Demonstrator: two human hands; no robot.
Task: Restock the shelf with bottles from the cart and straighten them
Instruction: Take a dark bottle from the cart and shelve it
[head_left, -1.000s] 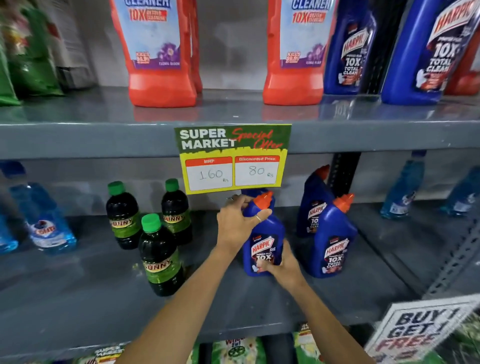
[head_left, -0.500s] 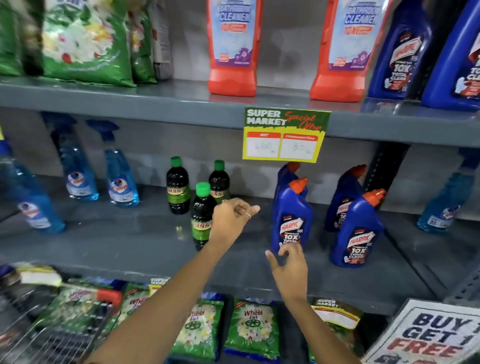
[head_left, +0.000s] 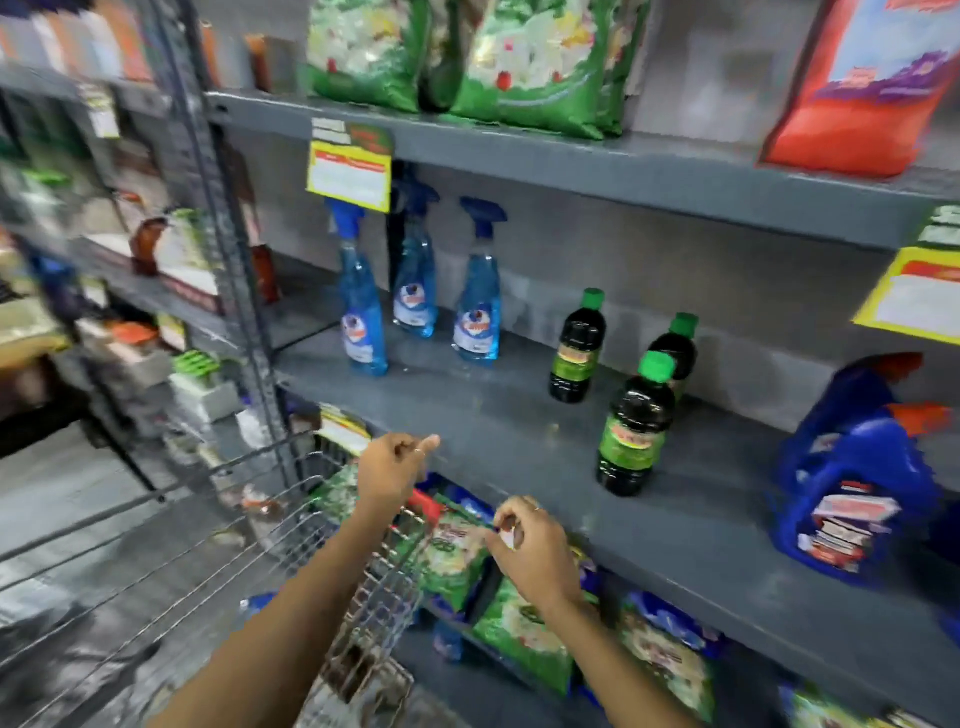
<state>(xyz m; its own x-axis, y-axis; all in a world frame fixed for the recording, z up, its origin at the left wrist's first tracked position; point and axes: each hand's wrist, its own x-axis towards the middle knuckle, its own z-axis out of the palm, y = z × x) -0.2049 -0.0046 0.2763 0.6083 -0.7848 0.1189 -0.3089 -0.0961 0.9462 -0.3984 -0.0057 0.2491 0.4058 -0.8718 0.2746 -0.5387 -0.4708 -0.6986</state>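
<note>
The blue toilet-cleaner bottles (head_left: 852, 499) with orange caps stand at the right end of the grey middle shelf (head_left: 524, 447). Three dark bottles with green caps (head_left: 636, 423) stand left of them, and three blue spray bottles (head_left: 475, 306) further left. My left hand (head_left: 392, 467) hovers over the wire cart (head_left: 218, 561) near the shelf's front edge, fingers loosely curled, holding nothing. My right hand (head_left: 535, 551) is below the shelf edge, fingers curled, also with nothing in it. The view is motion-blurred.
Green detergent bags (head_left: 524, 629) fill the lower shelf under my hands. More green bags (head_left: 452, 57) and an orange bottle (head_left: 862, 88) sit on the top shelf. Yellow price tags (head_left: 349, 169) hang from the shelf edges. A second rack (head_left: 135, 249) stands at left.
Both hands let go of the blue toilet-cleaner bottle and drew back and down towards the cart. The view swung left, so the blue bottles now sit at the right edge.
</note>
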